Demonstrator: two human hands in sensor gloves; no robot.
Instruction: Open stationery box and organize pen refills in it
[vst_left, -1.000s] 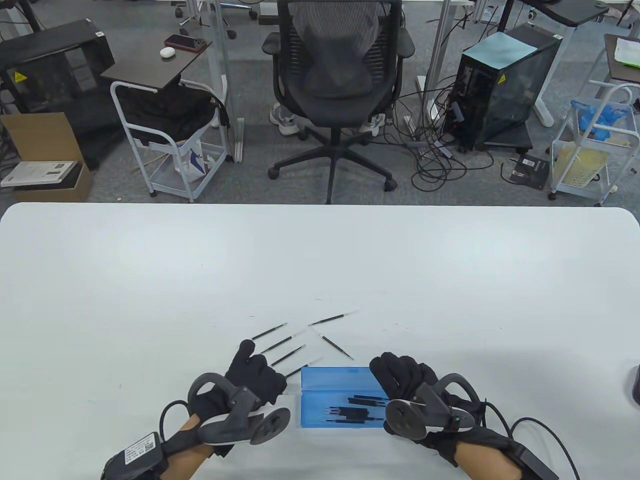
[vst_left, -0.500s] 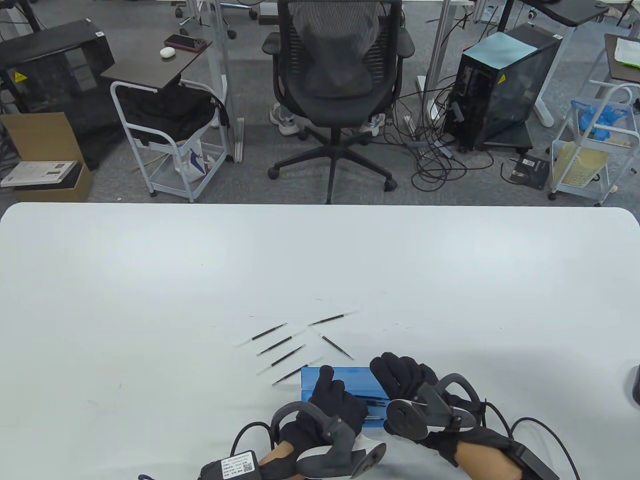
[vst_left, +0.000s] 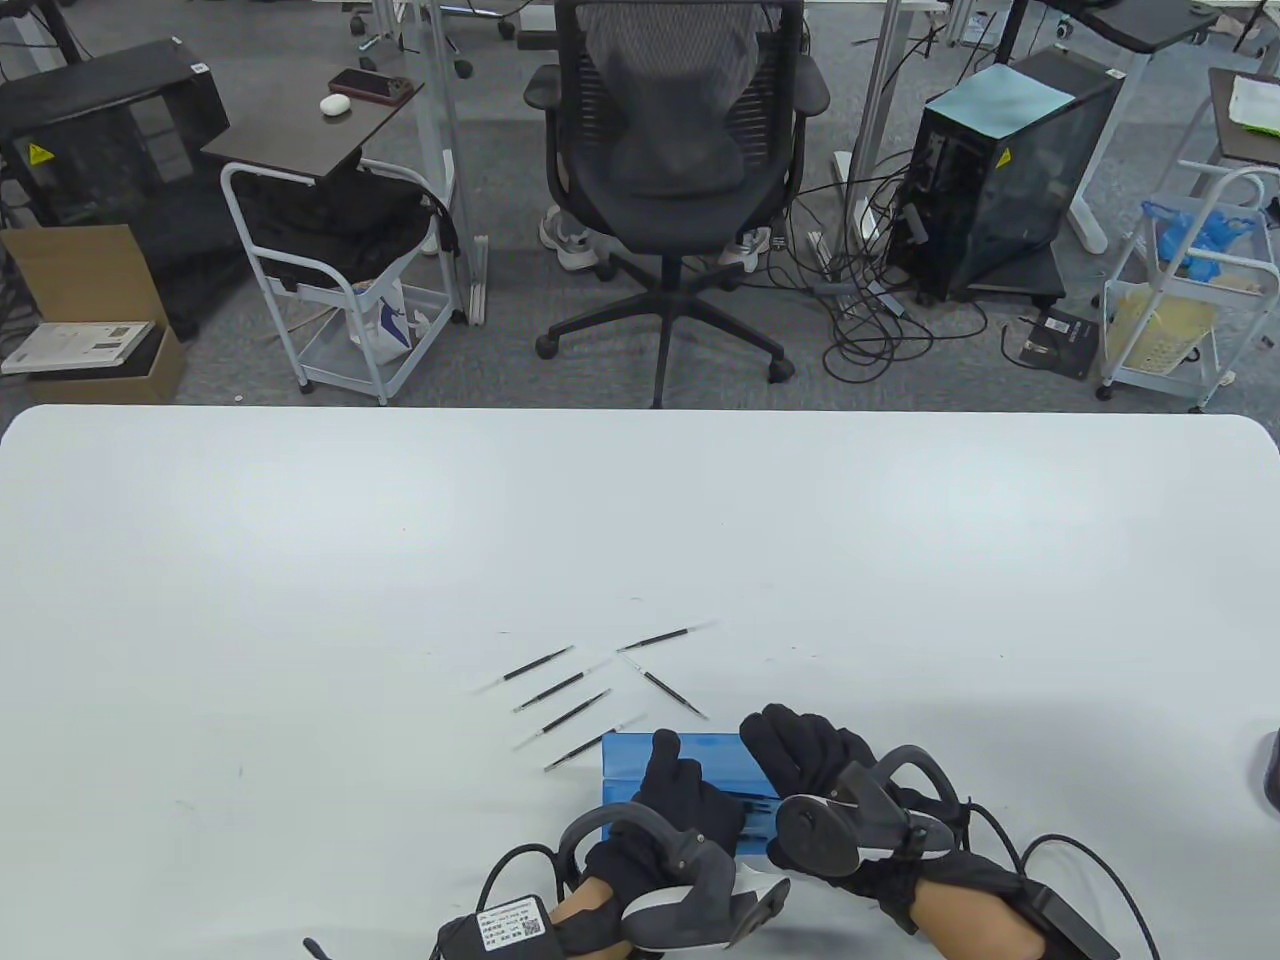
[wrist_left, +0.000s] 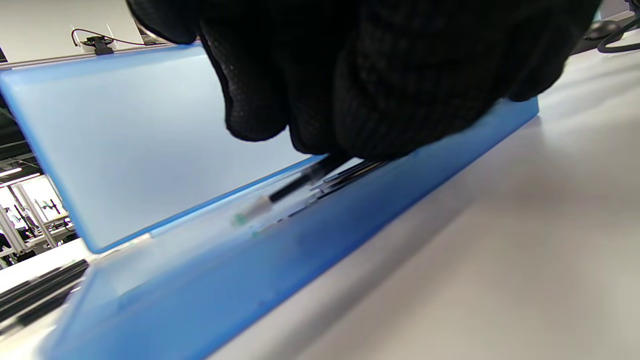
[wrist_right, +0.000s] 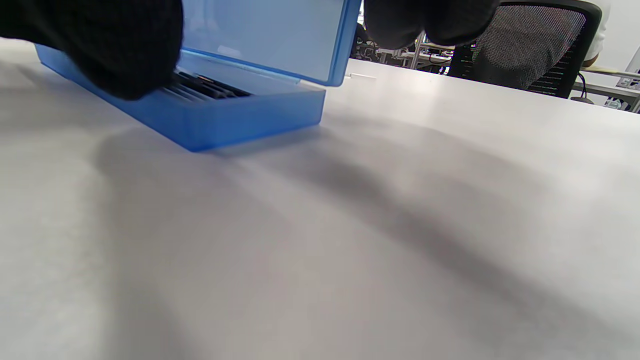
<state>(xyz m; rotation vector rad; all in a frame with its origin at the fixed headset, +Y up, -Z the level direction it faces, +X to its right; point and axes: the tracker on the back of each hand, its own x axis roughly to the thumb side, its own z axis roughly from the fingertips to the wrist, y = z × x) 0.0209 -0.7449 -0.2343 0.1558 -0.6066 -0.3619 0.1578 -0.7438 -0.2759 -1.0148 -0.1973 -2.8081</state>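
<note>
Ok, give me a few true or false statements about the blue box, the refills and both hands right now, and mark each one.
1. The blue stationery box has its lid raised. True.
2. The left hand is over the open box. True.
3. No pen refills remain on the table. False: six lie loose beyond the box.
4. The box is empty. False: dark refills lie inside.
5. The right hand is at the box's right end. True.
</note>
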